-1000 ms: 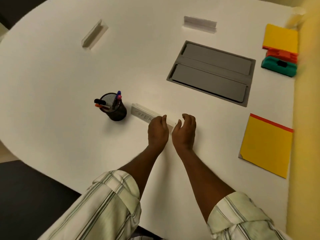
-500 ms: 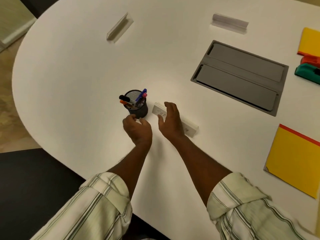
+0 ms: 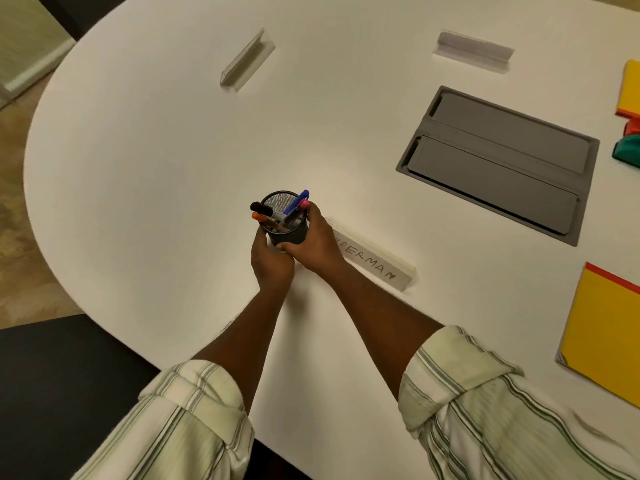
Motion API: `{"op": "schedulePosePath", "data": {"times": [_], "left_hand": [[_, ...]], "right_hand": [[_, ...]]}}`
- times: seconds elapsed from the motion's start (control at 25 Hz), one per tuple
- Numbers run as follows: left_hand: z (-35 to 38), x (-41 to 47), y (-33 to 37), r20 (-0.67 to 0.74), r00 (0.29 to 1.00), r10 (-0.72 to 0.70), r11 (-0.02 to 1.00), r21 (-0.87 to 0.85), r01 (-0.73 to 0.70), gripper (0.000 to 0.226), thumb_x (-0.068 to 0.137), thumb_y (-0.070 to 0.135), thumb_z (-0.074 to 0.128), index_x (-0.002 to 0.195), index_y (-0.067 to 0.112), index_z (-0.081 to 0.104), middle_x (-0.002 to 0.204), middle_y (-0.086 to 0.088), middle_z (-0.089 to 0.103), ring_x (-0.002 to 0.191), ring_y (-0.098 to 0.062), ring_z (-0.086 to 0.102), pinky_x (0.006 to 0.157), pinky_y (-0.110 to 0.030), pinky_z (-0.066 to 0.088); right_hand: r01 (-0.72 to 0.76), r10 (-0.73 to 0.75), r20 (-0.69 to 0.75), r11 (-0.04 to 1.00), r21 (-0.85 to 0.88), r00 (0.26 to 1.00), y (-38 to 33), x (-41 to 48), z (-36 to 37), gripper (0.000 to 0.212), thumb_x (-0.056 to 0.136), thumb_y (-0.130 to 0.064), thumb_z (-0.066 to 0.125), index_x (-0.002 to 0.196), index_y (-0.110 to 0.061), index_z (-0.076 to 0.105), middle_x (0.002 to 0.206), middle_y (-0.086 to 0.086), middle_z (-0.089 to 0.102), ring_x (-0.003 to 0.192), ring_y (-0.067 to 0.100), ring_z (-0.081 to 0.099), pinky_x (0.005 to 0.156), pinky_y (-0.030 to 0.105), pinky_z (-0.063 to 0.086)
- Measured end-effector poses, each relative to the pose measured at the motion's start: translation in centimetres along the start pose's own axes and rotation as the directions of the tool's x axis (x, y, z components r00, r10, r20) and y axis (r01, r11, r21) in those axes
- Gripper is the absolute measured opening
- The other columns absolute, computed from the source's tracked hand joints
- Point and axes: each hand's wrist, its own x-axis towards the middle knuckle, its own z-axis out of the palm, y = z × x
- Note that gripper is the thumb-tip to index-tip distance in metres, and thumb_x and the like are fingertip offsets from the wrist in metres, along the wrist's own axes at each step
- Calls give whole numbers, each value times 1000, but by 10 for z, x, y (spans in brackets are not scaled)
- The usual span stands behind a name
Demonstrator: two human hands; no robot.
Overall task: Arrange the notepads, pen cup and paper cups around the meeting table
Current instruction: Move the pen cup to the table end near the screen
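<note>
A black mesh pen cup [image 3: 289, 232] with several pens and markers stands on the white meeting table [image 3: 156, 161], near its front edge. My left hand [image 3: 270, 261] grips the cup's near left side. My right hand [image 3: 317, 242] wraps round its right side, thumb across the front. A yellow notepad with a red binding [image 3: 609, 337] lies flat at the right edge. Another yellow notepad [image 3: 630, 90] lies at the far right, cut off by the frame. No paper cups are in view.
A clear name plate reading "SUPERMAN" [image 3: 375, 266] stands just right of my hands. Two more name plates [image 3: 247, 60] [image 3: 472, 51] stand farther back. A grey cable hatch [image 3: 498, 162] is set into the table. Red and green objects [image 3: 628, 148] sit at the far right.
Both hands left the name plate and moved left to the pen cup, which they now grip. The view has swung left, away from the right-hand notepads.
</note>
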Motion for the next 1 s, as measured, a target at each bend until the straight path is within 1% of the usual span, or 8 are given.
{"op": "schedulePosePath", "data": {"times": [0.24, 0.36, 0.48, 0.56, 0.68, 0.8, 0.88, 1.0], "left_hand": [[-4, 2, -5, -47, 997, 57, 998, -14, -58, 55, 89, -1, 45, 138, 24, 46, 133, 1, 57, 122, -12, 52, 89, -10, 38], [-2, 2, 9, -139, 982, 128, 987, -82, -141, 57, 84, -7, 42, 133, 20, 53, 129, 1, 60, 116, -5, 53, 84, 6, 35], [8, 0, 30, -169, 962, 214, 967, -105, -234, 48, 85, -5, 41, 123, 16, 61, 118, 1, 66, 104, -1, 58, 81, 4, 38], [25, -6, 44, -126, 931, 342, 938, -11, -346, 52, 77, -9, 36, 118, 12, 62, 111, -2, 67, 103, -9, 59, 82, 1, 39], [65, -22, 66, -53, 913, 404, 914, -19, -405, 54, 73, -9, 36, 116, 11, 63, 110, -4, 68, 101, -10, 59, 86, -15, 45], [106, -47, 88, 67, 923, 379, 925, -63, -375, 60, 74, -12, 38, 124, 14, 60, 121, -3, 64, 112, -9, 56, 90, -9, 41], [130, -65, 97, 186, 915, 357, 933, -28, -359, 63, 74, -13, 38, 127, 15, 58, 127, -3, 62, 118, -10, 53, 97, -13, 40], [166, -90, 104, 391, 844, 369, 902, 68, -426, 64, 76, -13, 37, 131, 15, 54, 133, -4, 57, 124, -17, 50, 103, -21, 37]], "right_hand": [[-7, 16, -110, 997, 82, 994, -16, 0, 13, 68, 59, -36, 86, 115, -25, 49, 112, -7, 64, 103, 11, 60, 86, 27, 53], [45, -28, -156, 993, 107, 987, -29, -1, 8, 68, 59, -37, 86, 115, -25, 48, 112, -6, 63, 104, 12, 60, 88, 30, 54], [62, -22, -224, 983, 174, 974, -41, -2, -11, 73, 56, -36, 89, 114, -26, 47, 115, -5, 62, 106, 11, 60, 88, 28, 54], [79, -15, -310, 978, 193, 950, -43, -3, -38, 73, 54, -36, 90, 113, -26, 47, 115, -5, 62, 104, 10, 61, 87, 26, 54], [80, 5, -423, 980, 184, 906, -37, -5, -90, 73, 55, -36, 90, 113, -23, 48, 114, -4, 62, 105, 12, 60, 87, 29, 55], [73, 30, -537, 983, 169, 843, -20, -14, -140, 69, 56, -35, 90, 111, -20, 50, 112, -1, 63, 104, 14, 61, 86, 27, 55], [59, 51, -617, 986, 157, 785, -4, -23, -169, 64, 57, -33, 90, 105, -17, 51, 108, 1, 64, 100, 14, 61, 85, 28, 55], [23, 89, -705, 989, 147, 704, 26, -38, -211, 63, 59, -31, 90, 106, -15, 51, 109, 2, 63, 100, 14, 61, 87, 30, 55]]}}
